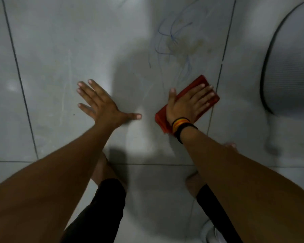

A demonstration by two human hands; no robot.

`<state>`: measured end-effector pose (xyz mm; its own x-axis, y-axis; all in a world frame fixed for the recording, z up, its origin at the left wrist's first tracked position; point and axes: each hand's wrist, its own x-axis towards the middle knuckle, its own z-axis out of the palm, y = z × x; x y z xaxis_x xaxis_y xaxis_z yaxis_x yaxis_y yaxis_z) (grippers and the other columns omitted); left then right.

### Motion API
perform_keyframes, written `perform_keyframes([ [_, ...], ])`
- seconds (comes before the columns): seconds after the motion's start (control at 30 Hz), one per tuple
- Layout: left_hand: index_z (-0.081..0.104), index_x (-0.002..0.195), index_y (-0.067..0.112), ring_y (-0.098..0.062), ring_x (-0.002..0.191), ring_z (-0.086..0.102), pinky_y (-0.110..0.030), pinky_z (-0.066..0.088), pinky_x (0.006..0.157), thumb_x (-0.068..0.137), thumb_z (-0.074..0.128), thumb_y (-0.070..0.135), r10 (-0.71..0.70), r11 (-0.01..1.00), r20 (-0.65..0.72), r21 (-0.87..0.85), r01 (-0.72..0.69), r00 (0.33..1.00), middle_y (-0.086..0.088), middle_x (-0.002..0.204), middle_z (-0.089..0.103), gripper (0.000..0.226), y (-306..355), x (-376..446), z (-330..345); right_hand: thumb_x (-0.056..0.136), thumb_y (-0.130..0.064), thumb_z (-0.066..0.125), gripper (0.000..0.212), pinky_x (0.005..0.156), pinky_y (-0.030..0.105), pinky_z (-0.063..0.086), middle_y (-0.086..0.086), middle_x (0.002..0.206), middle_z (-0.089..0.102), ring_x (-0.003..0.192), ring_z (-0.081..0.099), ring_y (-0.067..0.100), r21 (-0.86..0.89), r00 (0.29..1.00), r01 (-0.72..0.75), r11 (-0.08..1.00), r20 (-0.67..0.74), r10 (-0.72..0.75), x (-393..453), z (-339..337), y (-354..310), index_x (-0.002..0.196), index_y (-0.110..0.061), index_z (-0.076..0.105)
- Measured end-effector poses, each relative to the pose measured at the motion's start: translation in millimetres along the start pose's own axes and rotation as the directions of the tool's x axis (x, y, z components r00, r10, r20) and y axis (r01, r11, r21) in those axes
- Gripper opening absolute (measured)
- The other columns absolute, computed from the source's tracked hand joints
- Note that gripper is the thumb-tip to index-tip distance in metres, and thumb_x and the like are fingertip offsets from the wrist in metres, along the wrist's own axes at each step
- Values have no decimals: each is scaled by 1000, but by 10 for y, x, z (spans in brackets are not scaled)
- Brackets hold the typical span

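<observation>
My right hand (188,104) lies flat with straight fingers on a red rectangular sponge or cloth pad (200,85), pressing it against the pale grey tiled floor (77,50). Just beyond the pad the tile carries blue pen scribbles (172,32) and a yellowish stain (184,46). My left hand (102,104) rests palm down on the floor with its fingers spread, a hand's width left of the pad, holding nothing. A striped wristband (180,124) sits on my right wrist.
A pale rounded object with a dark rim (288,67) stands at the right edge. Dark grout lines (19,79) cross the floor. My knees in black shorts (102,204) are at the bottom, between my arms.
</observation>
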<state>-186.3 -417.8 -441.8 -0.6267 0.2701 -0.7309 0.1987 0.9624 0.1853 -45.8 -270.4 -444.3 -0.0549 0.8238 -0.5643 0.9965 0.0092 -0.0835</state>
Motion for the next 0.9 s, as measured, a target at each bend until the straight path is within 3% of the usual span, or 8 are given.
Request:
perform_keyframes([
  [0.1,-25,159,2,-53,153,-29,-72,-22,112,21,61,105,26,999,-14,-20,-26,1000,-32,165,-31,192,-104,125,95,101,-62,19,86,126,60,7,26,168,7,155,9,45,-138,956,244,960,-129,-262,146,231,-409,159,2,14],
  [0.2,-21,159,-4,-56,153,-27,-72,-21,113,26,62,104,33,999,-10,-21,-33,999,-37,165,-28,190,-104,119,59,103,-60,23,79,127,54,0,12,168,-2,157,7,39,-303,648,736,605,58,-759,84,391,-251,161,-8,12],
  [0.27,-25,158,-3,-55,152,-31,-74,-21,113,31,75,94,15,1000,43,-16,-14,999,-35,164,-32,189,-34,81,-42,104,-55,35,74,127,52,1,9,171,5,158,7,34,-323,490,852,413,214,-845,27,283,164,162,-15,12],
  [0.3,-28,157,-1,-53,151,-33,-74,-20,114,34,83,86,-1,1000,78,-13,2,997,-34,163,-36,188,15,63,-104,104,-53,40,73,127,53,2,7,171,8,158,8,33,-335,502,847,414,242,-831,39,171,382,162,-18,13],
  [0.5,-38,152,2,-49,150,-39,-74,-16,120,44,96,66,-117,993,187,18,116,975,-31,159,-44,185,139,34,-249,104,-54,29,74,123,65,6,9,171,-9,157,-8,38,-221,952,306,926,44,-304,645,-433,511,163,-20,-2],
  [0.63,-33,154,0,-53,150,-36,-73,-21,114,39,93,72,-38,998,122,-48,44,992,-34,160,-40,186,27,65,-161,102,-53,24,72,123,65,6,15,171,2,156,0,43,-196,923,333,922,-130,-361,962,-282,-445,163,-18,8],
  [0.8,-32,155,-2,-54,149,-36,-79,-17,115,39,89,79,-18,1000,143,-6,19,990,-34,161,-39,186,84,-25,-234,104,-50,33,68,124,63,5,8,172,5,158,1,38,-338,515,842,421,270,-813,260,53,-287,163,-26,8],
  [0.9,-28,158,-1,-53,151,-34,-76,-24,109,32,77,90,56,998,133,-13,-54,990,-32,164,-36,187,174,-44,-380,104,-50,34,69,125,63,5,-1,170,-7,157,-8,27,-320,712,701,637,256,-654,201,-122,264,162,-30,2],
])
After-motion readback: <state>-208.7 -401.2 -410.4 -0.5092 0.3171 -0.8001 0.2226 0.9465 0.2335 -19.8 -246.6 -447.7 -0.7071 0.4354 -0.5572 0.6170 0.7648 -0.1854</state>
